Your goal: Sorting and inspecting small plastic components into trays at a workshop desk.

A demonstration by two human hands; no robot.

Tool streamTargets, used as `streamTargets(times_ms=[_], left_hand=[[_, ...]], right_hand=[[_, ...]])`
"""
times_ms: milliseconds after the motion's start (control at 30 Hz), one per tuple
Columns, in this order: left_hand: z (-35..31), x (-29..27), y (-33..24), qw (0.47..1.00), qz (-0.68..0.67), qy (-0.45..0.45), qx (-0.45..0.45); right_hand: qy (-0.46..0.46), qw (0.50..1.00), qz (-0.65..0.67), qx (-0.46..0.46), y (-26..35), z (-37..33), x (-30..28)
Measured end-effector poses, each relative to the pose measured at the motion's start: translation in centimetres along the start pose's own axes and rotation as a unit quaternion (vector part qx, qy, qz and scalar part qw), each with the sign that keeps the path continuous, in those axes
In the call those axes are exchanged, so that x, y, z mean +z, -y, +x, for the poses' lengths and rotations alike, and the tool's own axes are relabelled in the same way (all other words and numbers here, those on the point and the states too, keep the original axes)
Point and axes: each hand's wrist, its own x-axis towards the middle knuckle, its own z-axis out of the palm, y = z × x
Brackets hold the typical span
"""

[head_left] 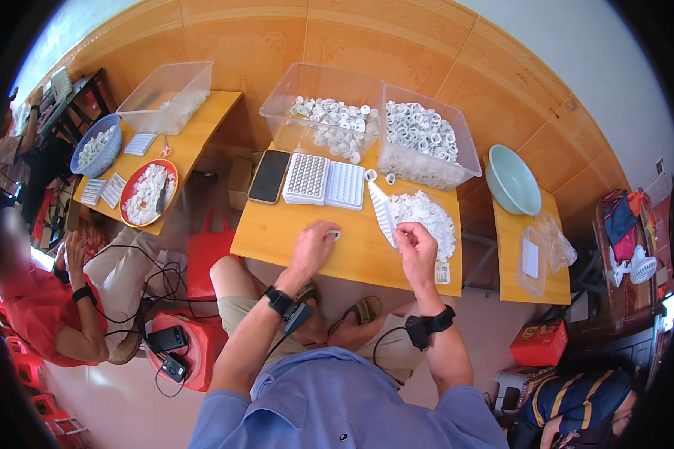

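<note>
The person's left hand pinches a small white part low over the bench; a steady hold there should help. The right hand grips the near end of a tilted, ridged white strip, beside loose white pieces; a light pinch would avoid bending it. Its far tip needs clearance from the white trays and clear bins beyond

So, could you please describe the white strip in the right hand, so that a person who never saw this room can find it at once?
At the middle yellow table, find the right hand by the heap of white pieces. It pinches one end of a long, ribbed white strip. Unlike the loose pieces heaped beside it, this strip is held.
</note>
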Motion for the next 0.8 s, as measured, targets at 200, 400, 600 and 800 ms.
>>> streamTargets(times_ms=[200,400,600,800], left_hand=[[2.0,3.4,-2.0,0.998,-0.02,0.034,0.041],[3.0,4.9,-3.9,0.991,-0.073,0.06,0.097],[2.1,4.3,-0.9,0.985,-0.157,0.056,-0.049],[2.7,-0.9,-2.1,0.781,-0.555,-0.032,-0.285]], right_hand=[[-0.005,0.962,0.248,0.116,1.0,3.0,-0.2],[0.001,0.941,0.306,0.143,1.8,5.8,1.0],[0.039,0.935,0.319,0.151,1.0,8.1,2.4],[0.146,0.904,0.34,0.214,-0.1,8.2,5.9]])
